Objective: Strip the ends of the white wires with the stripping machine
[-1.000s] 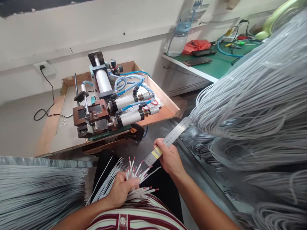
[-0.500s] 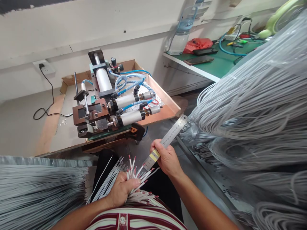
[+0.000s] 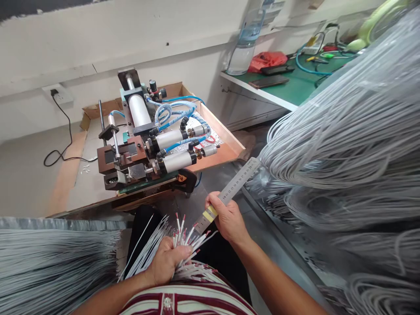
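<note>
In my lap, my left hand (image 3: 170, 258) is closed round a bundle of white cables (image 3: 190, 239), thumb on top. Their ends fan out up and to the right, and several show red inner wires where the white sheath stops. My right hand (image 3: 228, 217) grips a steel ruler (image 3: 236, 181) near its lower end, by a band of yellow tape (image 3: 210, 213). The ruler slants up to the right, its low end beside the cable tips. Whether it touches them I cannot tell. The rest of the bundle trails left behind my left hand.
A pneumatic machine (image 3: 141, 140) with silver cylinders and blue hoses stands on the bench ahead. Large coils of grey-white cable (image 3: 311, 144) hang at the right. More cable (image 3: 59, 262) lies at the left. A green table (image 3: 288, 94) holds a water bottle (image 3: 244, 52) and a red bag (image 3: 267, 62).
The view has shifted slightly, so the machine and table appear a little further left. Both hands keep their holds on the cables and the ruler, almost unmoved.
</note>
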A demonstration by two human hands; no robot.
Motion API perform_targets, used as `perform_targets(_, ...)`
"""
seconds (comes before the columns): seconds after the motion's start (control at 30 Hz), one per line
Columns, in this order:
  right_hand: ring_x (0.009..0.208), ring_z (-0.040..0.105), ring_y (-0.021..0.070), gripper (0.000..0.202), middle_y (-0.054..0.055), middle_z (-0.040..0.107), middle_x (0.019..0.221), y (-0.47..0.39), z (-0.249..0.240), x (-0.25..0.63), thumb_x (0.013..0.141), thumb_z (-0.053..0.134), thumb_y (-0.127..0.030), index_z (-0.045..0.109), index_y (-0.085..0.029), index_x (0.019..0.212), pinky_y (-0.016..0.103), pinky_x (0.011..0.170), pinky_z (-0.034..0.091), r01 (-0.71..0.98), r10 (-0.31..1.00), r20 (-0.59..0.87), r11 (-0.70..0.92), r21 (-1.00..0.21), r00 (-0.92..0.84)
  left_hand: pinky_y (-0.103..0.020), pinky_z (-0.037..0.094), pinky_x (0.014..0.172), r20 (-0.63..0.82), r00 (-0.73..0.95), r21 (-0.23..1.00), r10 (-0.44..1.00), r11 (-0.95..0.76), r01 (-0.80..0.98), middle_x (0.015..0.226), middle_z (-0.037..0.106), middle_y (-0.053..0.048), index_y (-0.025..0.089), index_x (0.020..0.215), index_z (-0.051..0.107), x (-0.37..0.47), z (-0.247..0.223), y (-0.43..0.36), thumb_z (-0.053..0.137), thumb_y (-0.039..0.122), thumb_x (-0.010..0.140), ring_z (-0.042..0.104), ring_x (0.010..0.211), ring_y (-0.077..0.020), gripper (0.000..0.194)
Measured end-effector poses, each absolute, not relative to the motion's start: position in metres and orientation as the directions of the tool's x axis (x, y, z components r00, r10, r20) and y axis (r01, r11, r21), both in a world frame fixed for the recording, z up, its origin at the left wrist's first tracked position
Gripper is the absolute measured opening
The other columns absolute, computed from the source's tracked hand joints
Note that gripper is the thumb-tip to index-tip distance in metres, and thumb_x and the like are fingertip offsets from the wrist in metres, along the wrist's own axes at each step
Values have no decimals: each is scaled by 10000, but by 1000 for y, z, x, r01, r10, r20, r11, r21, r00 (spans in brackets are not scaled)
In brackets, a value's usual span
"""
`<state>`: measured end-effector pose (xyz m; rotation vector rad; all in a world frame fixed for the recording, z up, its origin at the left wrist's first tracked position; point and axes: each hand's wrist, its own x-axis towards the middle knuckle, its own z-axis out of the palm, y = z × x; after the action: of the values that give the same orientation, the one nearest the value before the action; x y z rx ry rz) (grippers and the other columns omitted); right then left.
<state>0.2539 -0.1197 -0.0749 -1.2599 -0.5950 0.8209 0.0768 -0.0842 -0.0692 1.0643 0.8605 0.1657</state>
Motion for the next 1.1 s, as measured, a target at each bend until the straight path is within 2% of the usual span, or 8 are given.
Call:
perform_targets(0.2,610,500,145,218,16,559,655,-124,-64,270,768,550,-382,613,-175,740,266,589,399,-188,829,-66,48,-981,555,-218,254,436,-516,681,810,520,554,191,441,432,40,142,522,510,74,-81,-87,600,319,641,333,421,-76,231)
perform_targets(0.33,645,544,154,241,32,626,671,-128,-52,271,753,578,-372,682,-159,794,269,625,407,-107,963,-132,-109,-988,236,-227,251,460,-447,759,830,473,536,155,462,418,36,133,515,515,77,-82,-85,585,338,666,314,448,-76,265)
perform_targets(0.43,586,536,140,210,14,635,630,-131,-47,261,643,689,-341,703,-159,749,251,565,398,-92,965,-254,-247,-965,71,-230,231,457,-389,798,865,461,481,143,450,400,41,131,500,518,75,-73,-82,592,347,655,296,445,-73,276)
perform_targets(0.53,513,513,119,205,-9,619,564,-132,-40,250,553,755,-294,695,-169,704,240,509,386,-108,928,-330,-315,-943,175,-234,257,476,-359,829,886,428,437,158,468,452,19,129,487,539,68,-64,-80,590,349,656,358,463,-89,282)
perform_targets(0.67,481,494,112,181,-13,600,522,-132,-27,238,575,741,-288,693,-168,702,243,487,382,-49,919,-319,-316,-947,230,-235,242,467,-339,840,885,425,448,130,446,437,28,131,478,545,56,-59,-81,580,335,670,340,435,-81,282)
perform_targets(0.87,465,479,102,195,-22,587,520,-141,-28,225,568,751,-269,666,-160,705,233,465,365,-86,924,-308,-296,-951,225,-234,206,449,-306,857,856,415,513,57,431,398,44,136,473,515,50,-62,-86,595,328,660,295,422,-69,280)
perform_targets(1.0,397,388,69,178,-40,518,465,-141,-37,231,604,729,-284,622,-148,647,215,406,270,-199,922,-346,-310,-929,177,-236,210,446,-327,855,817,402,575,42,444,404,48,143,471,496,53,-63,-86,623,332,604,294,426,-69,263)
perform_targets(1.1,394,377,66,200,-30,523,484,-133,-34,245,570,752,-269,612,-145,641,215,391,248,-282,878,-338,-248,-927,340,-240,215,451,-344,856,820,386,568,73,442,418,42,139,471,518,55,-62,-83,588,337,628,311,429,-76,262)
